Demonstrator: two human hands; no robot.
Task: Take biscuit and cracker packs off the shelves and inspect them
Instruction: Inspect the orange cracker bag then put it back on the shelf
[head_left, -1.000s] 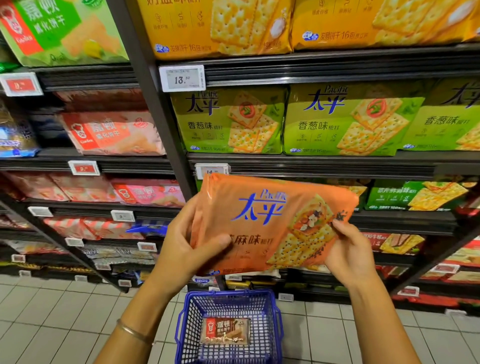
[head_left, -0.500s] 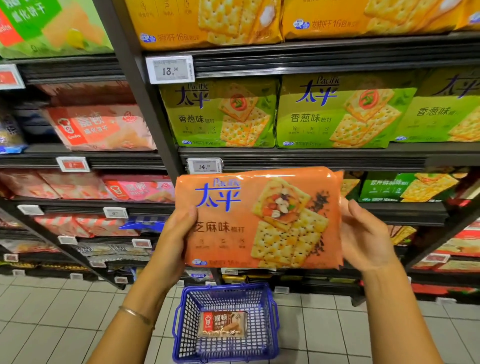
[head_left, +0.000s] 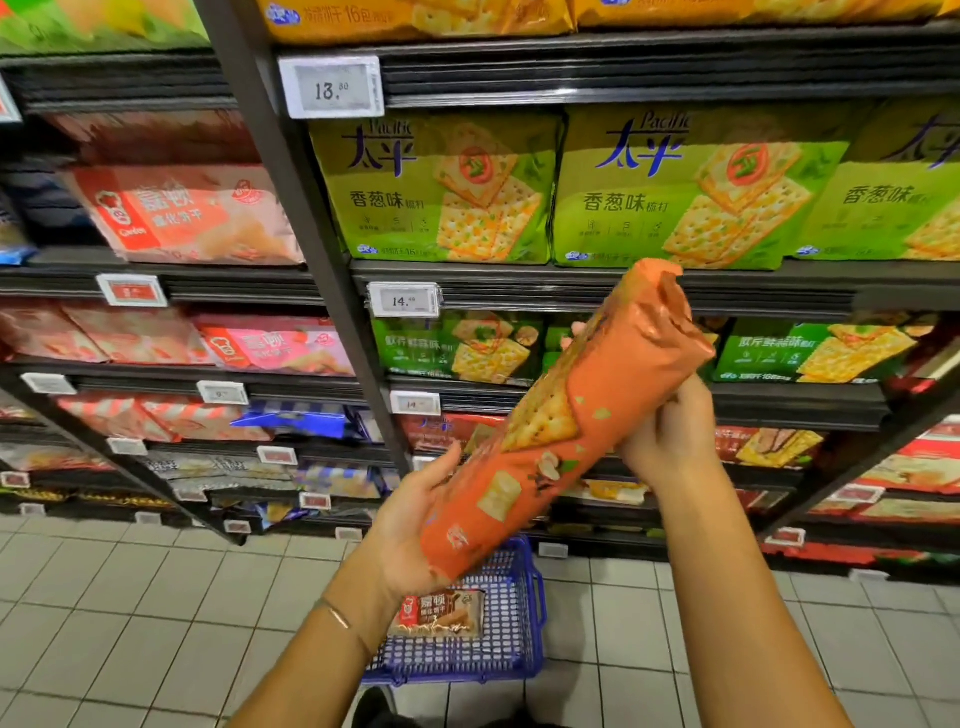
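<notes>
Before the shelves (head_left: 613, 278) | left grip (head_left: 410, 525) clasps tilted orange pack (head_left: 587, 426) low | right grip (head_left: 670, 431) clasps it high

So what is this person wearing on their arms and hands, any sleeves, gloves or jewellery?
No sleeves are in view, right to the picture's lower edge. The left hand and right hand wear no gloves. A thin metallic bangle circles the left wrist; the right wrist carries nothing.
</notes>
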